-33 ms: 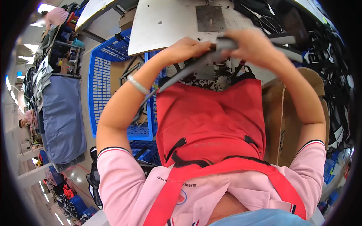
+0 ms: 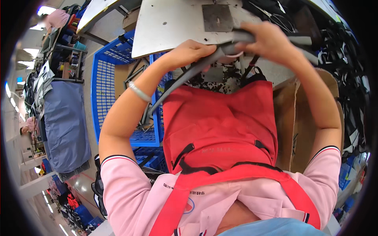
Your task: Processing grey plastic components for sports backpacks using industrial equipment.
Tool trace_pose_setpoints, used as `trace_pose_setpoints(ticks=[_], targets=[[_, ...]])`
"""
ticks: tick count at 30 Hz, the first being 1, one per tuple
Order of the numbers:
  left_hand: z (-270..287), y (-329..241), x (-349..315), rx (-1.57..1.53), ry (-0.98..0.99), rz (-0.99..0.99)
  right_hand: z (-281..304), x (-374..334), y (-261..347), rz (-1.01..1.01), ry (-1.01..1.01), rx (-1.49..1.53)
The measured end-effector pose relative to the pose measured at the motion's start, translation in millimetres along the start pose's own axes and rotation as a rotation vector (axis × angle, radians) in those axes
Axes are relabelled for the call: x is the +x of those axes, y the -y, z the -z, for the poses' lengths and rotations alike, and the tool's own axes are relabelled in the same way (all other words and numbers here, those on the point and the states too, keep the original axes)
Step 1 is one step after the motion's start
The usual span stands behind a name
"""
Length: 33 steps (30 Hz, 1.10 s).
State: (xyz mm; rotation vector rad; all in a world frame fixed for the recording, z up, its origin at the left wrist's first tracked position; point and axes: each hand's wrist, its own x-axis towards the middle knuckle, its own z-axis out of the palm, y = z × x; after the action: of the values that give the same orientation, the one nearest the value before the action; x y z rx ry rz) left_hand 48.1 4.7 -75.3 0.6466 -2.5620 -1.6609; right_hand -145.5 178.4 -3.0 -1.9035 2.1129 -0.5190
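My left hand (image 2: pixel 193 53) is at the near edge of the white table, fingers closed on a long grey strip (image 2: pixel 191 72). One part of the strip hangs down to the left, past my red apron, toward the blue crate. My right hand (image 2: pixel 269 42), smeared by motion, is curled round the grey material just to the right of my left hand. Grey ends (image 2: pixel 300 40) stick out beyond my right hand. Whether these belong to the same strip I cannot tell. The fingertips of both hands are partly hidden.
A blue plastic crate (image 2: pixel 94 80) with dark bar-like pieces stands at the left. An open cardboard box (image 2: pixel 311 88) is at my right, beside a heap of black straps (image 2: pixel 352 98). Scissors (image 2: pixel 262 10) lie on the white table (image 2: pixel 173 23), near a metal plate (image 2: pixel 217 18).
My right hand has moved slightly up and to the right. My left hand has shifted a little left, and the hanging part of the grey strip shows less blur.
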Motion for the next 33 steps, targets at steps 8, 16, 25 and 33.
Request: trace_pose_setpoints(ticks=[8, 16, 25, 33], targets=[[29, -54, 3, 0.306, -0.228, -0.297, 21, -1, -15, 0.028, 0.012, -0.085], [47, -48, 36, 0.288, -0.347, -0.274, 17, 34, -35, -0.023, -0.181, -0.179], [54, -49, 51, 0.203, -0.344, -0.244, 41, 44, -24, -0.042, -0.119, -0.147], [61, -64, 67, 0.142, -0.377, -0.057, 39, 62, -41, -0.04, -0.194, -0.129]])
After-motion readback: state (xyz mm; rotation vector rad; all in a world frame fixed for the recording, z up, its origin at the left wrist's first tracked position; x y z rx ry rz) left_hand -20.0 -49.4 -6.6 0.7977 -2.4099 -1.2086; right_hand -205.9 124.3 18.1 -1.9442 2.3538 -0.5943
